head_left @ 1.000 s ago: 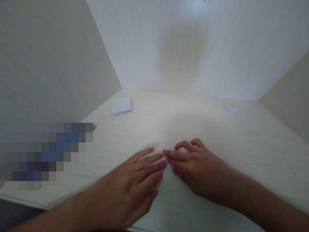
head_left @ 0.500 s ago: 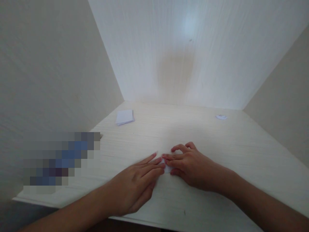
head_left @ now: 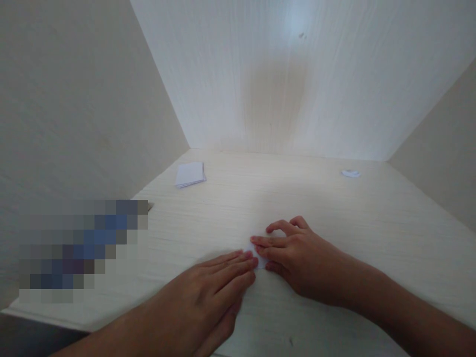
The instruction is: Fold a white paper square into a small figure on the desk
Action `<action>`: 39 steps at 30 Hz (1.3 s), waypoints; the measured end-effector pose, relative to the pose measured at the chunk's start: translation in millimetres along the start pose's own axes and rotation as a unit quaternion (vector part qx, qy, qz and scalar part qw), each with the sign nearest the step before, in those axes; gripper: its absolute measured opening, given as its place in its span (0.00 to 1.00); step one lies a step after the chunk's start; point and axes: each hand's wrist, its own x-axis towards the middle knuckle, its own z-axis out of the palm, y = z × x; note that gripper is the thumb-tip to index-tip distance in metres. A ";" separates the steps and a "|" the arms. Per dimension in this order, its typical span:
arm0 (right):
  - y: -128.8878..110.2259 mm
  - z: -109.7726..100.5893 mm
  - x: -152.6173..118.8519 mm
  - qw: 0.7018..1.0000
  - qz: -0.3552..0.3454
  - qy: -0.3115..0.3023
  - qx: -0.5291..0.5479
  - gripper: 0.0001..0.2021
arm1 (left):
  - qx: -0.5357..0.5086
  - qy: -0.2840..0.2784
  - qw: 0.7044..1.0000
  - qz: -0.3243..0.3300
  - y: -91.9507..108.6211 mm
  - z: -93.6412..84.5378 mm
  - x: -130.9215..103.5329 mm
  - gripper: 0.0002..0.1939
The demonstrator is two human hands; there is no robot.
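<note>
On my feed, left hand (head_left: 215,283) and right hand (head_left: 302,253) press paper (head_left: 261,262) in front of the stack (head_left: 189,173), either grip indeterminable; likely creasing, needing steady pressure.

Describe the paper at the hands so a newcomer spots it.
On the pale table, find where the left hand and right hand nearly meet. The white paper shows between their fingers. Unlike the stack and white piece farther back, it is partly covered.

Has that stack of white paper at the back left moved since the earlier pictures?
No: the camera's view shifts, but the paper stack sits just in front of the desk's back-left corner, as before.
</note>
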 end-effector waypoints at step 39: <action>-0.9 1.4 2.0 1.000 0.016 -0.008 -0.020 0.14 | -0.075 -0.032 0.995 -0.066 12.1 -13.6 -17.5 0.24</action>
